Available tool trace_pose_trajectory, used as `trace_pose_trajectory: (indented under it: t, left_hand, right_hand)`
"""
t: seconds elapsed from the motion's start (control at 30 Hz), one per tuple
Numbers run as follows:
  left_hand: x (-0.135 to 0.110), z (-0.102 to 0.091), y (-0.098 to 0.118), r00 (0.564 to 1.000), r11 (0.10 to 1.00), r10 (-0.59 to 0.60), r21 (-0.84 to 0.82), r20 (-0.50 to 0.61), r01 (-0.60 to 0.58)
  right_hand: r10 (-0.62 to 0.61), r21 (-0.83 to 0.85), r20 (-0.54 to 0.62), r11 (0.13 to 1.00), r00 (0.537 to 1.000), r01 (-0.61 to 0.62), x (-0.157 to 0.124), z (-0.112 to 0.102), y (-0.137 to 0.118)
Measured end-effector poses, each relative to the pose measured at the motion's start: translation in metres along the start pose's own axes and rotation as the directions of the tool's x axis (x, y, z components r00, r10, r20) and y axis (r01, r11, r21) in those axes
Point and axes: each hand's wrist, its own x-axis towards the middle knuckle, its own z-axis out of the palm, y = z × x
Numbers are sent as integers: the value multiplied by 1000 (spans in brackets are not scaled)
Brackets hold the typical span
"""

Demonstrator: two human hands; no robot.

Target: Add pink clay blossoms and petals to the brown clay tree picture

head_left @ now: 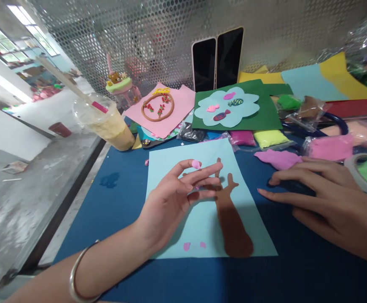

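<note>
My left hand [173, 202] is over a light-blue sheet [167, 160], fingers stretched out, with a small flattened piece of pink clay [196, 164] on one fingertip. Beneath and beside those fingers, a brown clay tree trunk [235, 223] with short branches lies on the sheet; part of its top is hidden. Two small pink clay bits [186, 246] rest near the sheet's lower edge. To the right, my right hand [322, 198] has its fingers spread low over the blue table. A larger lump of pink clay [278, 159] lies just beyond its fingers; whether they touch is unclear.
Behind the sheet lie a pink card with a clay wreath [158, 107], a green card [268, 113] with clay fish, and bagged clay [270, 139]. A drink cup [107, 126] stands left. Two phones [216, 61] lean at the back. A tape roll [357, 168] sits right.
</note>
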Motion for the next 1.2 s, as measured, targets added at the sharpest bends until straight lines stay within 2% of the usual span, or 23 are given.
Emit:
trace_pose_trajectory:
  t: [0.17, 0.27, 0.5, 0.7, 0.8, 0.9, 1.2]
  left_hand:
    - [0, 0, 0, 1000, 1000, 6, -4, 0, -6]
    - [0, 0, 0, 1000, 1000, 0, -8, 1, 0]
    - [1, 1, 0, 1000, 1000, 3, -2, 1, -3]
    - [0, 0, 0, 1000, 1000, 2, -1, -6, -2]
    - [0, 0, -1, 1000, 1000, 2, -6, -5, -2]
    - [0, 0, 0, 1000, 1000, 3, -3, 1, -3]
    - [2, -1, -1, 1000, 1000, 4, 15, 2, -4]
  right_hand:
    - [55, 2, -19, 998, 998, -55, -5, -2, 1]
    - [47, -12, -30, 999, 998, -47, -5, 0, 1]
    - [-33, -77, 32, 996, 999, 35, -3, 4, 2]
    - [-28, -95, -15, 995, 999, 27, -2, 0, 4]
    - [-13, -99, 13, 995, 1000, 14, -1, 0, 3]
    - [-15, -87, 46, 996, 999, 19, 0, 0, 2]
    - [7, 11, 28, 1000, 1000, -7, 1, -1, -1]
